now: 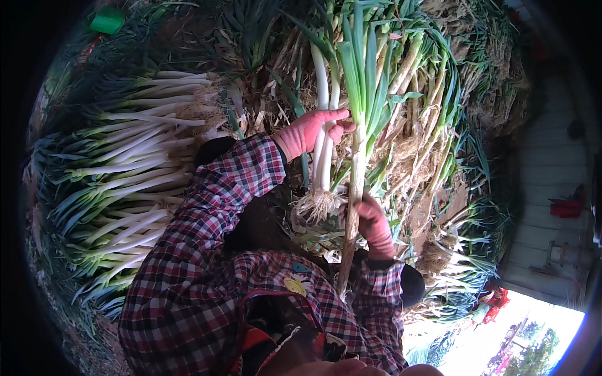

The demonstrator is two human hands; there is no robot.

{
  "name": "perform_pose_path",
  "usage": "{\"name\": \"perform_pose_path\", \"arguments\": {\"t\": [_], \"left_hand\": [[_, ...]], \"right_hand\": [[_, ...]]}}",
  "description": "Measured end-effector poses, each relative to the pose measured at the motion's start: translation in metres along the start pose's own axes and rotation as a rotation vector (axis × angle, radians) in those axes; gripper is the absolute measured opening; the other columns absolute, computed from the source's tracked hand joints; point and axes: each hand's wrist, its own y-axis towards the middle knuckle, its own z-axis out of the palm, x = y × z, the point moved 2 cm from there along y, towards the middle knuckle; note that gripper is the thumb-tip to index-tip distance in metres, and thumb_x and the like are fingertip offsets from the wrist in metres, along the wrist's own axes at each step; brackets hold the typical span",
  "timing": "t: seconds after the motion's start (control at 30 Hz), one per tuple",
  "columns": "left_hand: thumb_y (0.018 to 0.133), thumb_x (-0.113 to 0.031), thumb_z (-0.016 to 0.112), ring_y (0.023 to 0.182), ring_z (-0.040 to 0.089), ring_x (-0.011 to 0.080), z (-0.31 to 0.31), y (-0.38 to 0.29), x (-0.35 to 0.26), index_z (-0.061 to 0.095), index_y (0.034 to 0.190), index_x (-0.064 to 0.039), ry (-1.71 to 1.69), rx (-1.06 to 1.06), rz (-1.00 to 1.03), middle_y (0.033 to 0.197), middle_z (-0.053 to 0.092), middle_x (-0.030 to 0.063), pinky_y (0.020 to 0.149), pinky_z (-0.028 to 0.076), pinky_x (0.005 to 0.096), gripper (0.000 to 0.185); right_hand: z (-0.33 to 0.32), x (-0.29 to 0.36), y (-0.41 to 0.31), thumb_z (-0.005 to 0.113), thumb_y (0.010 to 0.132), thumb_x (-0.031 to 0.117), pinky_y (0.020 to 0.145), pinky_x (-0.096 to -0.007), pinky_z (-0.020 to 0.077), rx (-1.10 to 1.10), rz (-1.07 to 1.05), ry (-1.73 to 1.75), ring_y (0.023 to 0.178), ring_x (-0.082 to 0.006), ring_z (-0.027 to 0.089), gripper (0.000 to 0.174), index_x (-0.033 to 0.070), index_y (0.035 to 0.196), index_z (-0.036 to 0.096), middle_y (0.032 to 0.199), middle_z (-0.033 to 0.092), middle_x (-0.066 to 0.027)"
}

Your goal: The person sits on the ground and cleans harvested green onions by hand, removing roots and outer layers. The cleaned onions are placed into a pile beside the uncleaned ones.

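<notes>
My left hand (312,131), in a pink glove, holds two clean white green onions (322,160) upright in its palm, their pale roots hanging down. Its thumb and forefinger also reach the neck of a third green onion (355,174), which wears a dry brown outer skin and has green leaves spread above. Lower on that brown stalk is my right hand (375,225), gloved in pink as well and slightly blurred, with its fingers around the shaft. The stalk's root end comes down in front of my checked shirt (202,225).
Cleaned green onions (136,174) lie in a long pile at left, roots inward. Unpeeled ones (418,108) are heaped at right, with another bunch (451,268) lower right. A green object (107,20) lies top left. Past the right-hand heap runs a pale panelled wall (541,188).
</notes>
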Motion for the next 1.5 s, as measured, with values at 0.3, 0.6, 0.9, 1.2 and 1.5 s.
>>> {"name": "perform_pose_path", "arguments": {"t": [0.3, 0.6, 0.9, 1.2, 1.5], "left_hand": [[0.087, -0.021, 0.071, 0.056, 0.056, 0.0111, -0.014, -0.021, -0.019, 0.064, 0.101, -0.004, 0.197, -0.389, 0.174, 0.077, 0.060, 0.0035, 0.053, 0.050, 0.0224, 0.023], [0.090, -0.017, 0.067, 0.051, 0.048, 0.0113, 0.005, -0.028, -0.017, 0.058, 0.090, -0.006, 0.035, -0.088, -0.003, 0.063, 0.053, 0.0027, 0.052, 0.042, 0.0240, 0.014], [0.087, -0.013, 0.071, 0.052, 0.053, 0.0120, 0.014, -0.032, -0.021, 0.060, 0.091, -0.004, 0.028, -0.200, 0.022, 0.068, 0.054, 0.0025, 0.050, 0.045, 0.0246, 0.015], [0.093, -0.016, 0.062, 0.060, 0.056, 0.0104, 0.014, -0.031, -0.050, 0.067, 0.097, -0.001, -0.030, 0.142, 0.153, 0.080, 0.062, 0.0056, 0.052, 0.049, 0.0226, 0.016], [0.092, -0.016, 0.066, 0.057, 0.053, 0.0090, 0.006, -0.040, -0.093, 0.064, 0.098, -0.006, -0.093, -0.111, 0.429, 0.082, 0.062, 0.0023, 0.049, 0.045, 0.0197, 0.012]], "right_hand": [[0.039, 0.022, 0.067, 0.062, 0.090, 0.016, 0.075, -0.0262, 0.0490, -0.280, -0.198, -0.244, 0.082, -0.0142, 0.060, 0.029, -0.005, 0.109, 0.059, 0.092, 0.063, -0.0046], [0.039, 0.056, 0.104, 0.072, 0.082, 0.033, 0.079, -0.0272, 0.0478, -0.322, -0.148, -0.012, 0.086, -0.0171, 0.062, 0.052, -0.004, 0.116, 0.058, 0.100, 0.066, -0.0088], [0.036, 0.042, 0.076, 0.066, 0.083, 0.010, 0.062, -0.0304, 0.0484, -0.429, -0.559, 0.303, 0.064, -0.0175, 0.060, 0.014, 0.005, 0.096, 0.065, 0.079, 0.064, -0.0033], [0.031, 0.056, -0.027, 0.071, 0.057, 0.015, 0.042, -0.0297, 0.0277, 0.363, -0.302, 0.486, 0.040, -0.0171, 0.040, 0.023, 0.001, 0.064, 0.055, 0.052, 0.047, -0.0037], [-0.129, 0.037, -0.168, 0.063, 0.080, 0.012, 0.064, -0.0293, 0.0481, -0.594, 0.938, -0.831, 0.070, -0.0157, 0.061, 0.020, -0.002, 0.094, 0.067, 0.075, 0.064, -0.0058]]}}
